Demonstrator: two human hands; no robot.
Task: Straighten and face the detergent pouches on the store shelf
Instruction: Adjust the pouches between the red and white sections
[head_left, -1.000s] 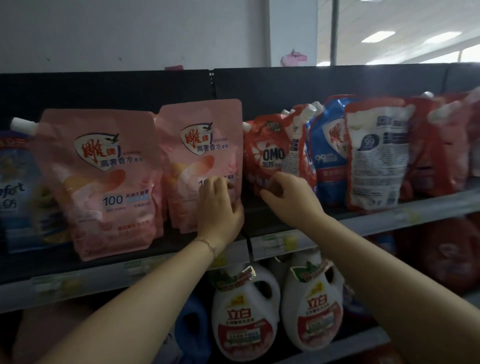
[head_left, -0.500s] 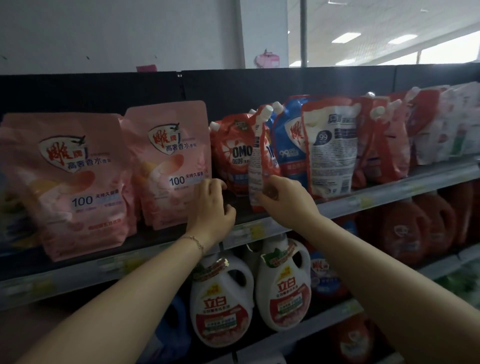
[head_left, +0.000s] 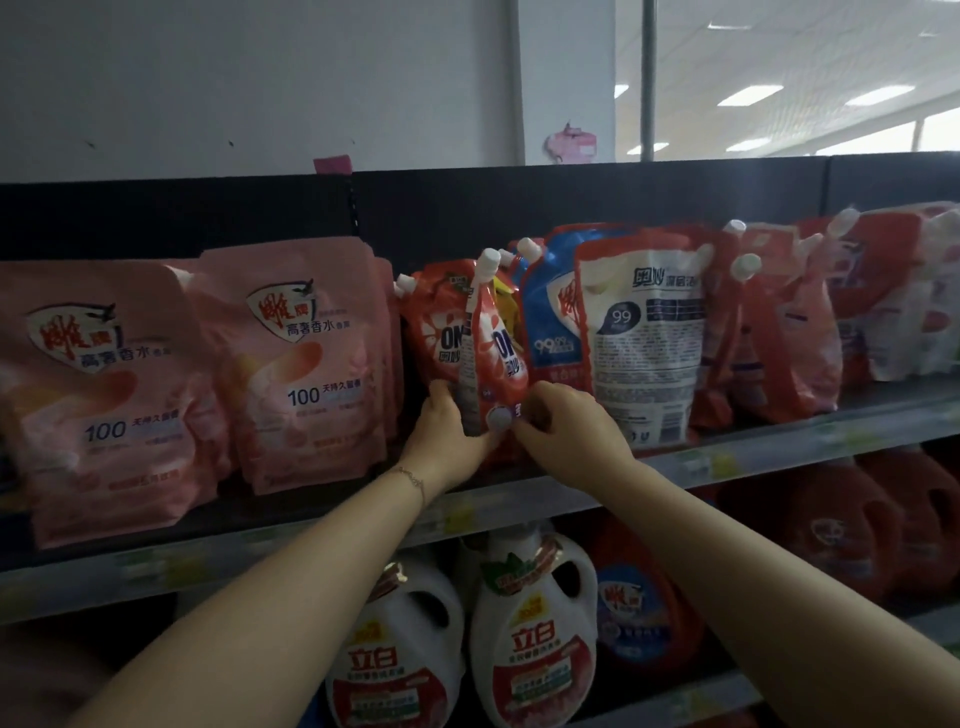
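A red OMO pouch (head_left: 493, 353) with a white cap stands edge-on at the middle of the upper shelf (head_left: 727, 460). My left hand (head_left: 447, 436) grips its lower left side. My right hand (head_left: 566, 428) pinches its lower right corner. Behind it sits another red OMO pouch (head_left: 439, 322), facing front. To the right stand a blue pouch (head_left: 553, 317) and a red-edged white pouch (head_left: 644, 338) showing its back label. Two pink pouches (head_left: 306, 364) (head_left: 98, 400) face front on the left.
More red pouches (head_left: 779, 332) with white caps lean in a row toward the right end of the shelf. Below, white detergent jugs (head_left: 535, 623) and red jugs (head_left: 841, 530) fill the lower shelf. A black back panel (head_left: 467, 208) rises behind the pouches.
My left hand left the pink pouch and moved right onto the red OMO pouch. Both hands now hold that pouch, which has come forward. The view shifted closer.
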